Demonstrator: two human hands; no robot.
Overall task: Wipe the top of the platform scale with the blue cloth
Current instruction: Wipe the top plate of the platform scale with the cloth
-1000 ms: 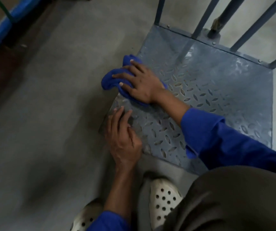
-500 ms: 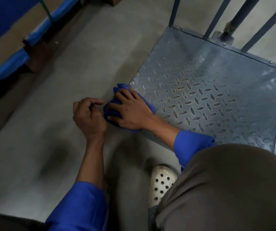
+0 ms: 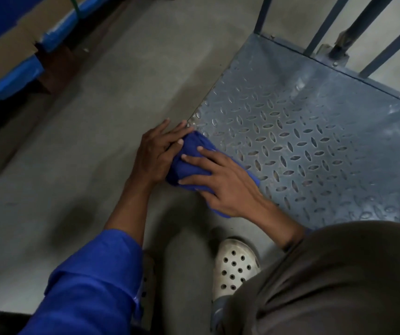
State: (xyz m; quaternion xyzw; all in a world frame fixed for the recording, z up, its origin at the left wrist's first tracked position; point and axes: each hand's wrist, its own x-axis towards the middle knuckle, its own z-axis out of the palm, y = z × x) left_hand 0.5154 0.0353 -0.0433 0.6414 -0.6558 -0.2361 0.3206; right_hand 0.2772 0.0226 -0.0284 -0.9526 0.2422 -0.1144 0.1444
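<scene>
Pressing the blue cloth point(image 3: 189, 169) onto a corner of the scale point(image 3: 315, 146), the right hand point(image 3: 228, 187) lies flat, fingers spread, while the left hand point(image 3: 155, 153) touches it, fingers straight

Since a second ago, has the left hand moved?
Yes: the left hand slid off the platform scale, leftward past its edge, now touching the blue cloth.

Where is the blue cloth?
Head view: the blue cloth lies on the near left corner of the scale, under the right hand, the left hand touching it.
</scene>
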